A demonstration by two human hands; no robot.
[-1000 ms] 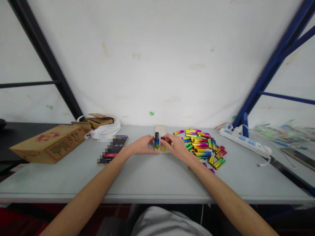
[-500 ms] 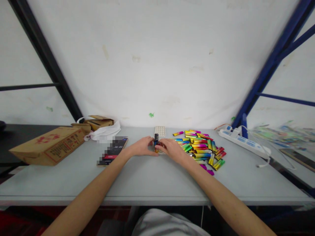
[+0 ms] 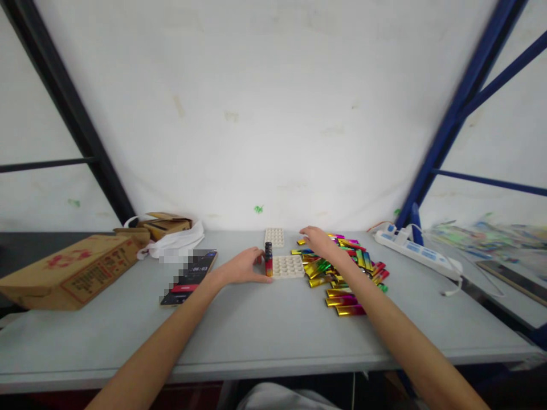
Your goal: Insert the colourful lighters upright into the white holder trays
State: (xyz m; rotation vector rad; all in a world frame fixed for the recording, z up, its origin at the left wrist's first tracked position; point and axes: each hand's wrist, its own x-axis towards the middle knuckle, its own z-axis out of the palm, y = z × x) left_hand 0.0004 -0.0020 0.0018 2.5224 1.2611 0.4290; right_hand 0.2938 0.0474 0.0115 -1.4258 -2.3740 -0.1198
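My left hand [image 3: 244, 266] is curled at the left edge of a white grid tray [image 3: 288, 267]. Its thumb and fingers grip a short row of lighters [image 3: 269, 266], upright, with black tops and red and gold shiny bodies. Thumb lies at the near end of this row, fingertips at its left and far side. Over the far left part of a loose pile of shiny lighters [image 3: 318, 267], my right hand [image 3: 320, 242] reaches with fingers stretched out. Nothing is visible in its fingers, though their undersides are hidden.
A second white grid tray [image 3: 274, 237] lies against the wall. On the left are a phone [image 3: 188, 279], a white plastic bag [image 3: 182, 242] and a cardboard box [image 3: 72, 267]. A white power strip [image 3: 416, 250] with cables lies on the right.
My right hand has left the upright lighters and moved right to the pile, uncovering the near tray. My left hand stays at the row. The view has shifted slightly.
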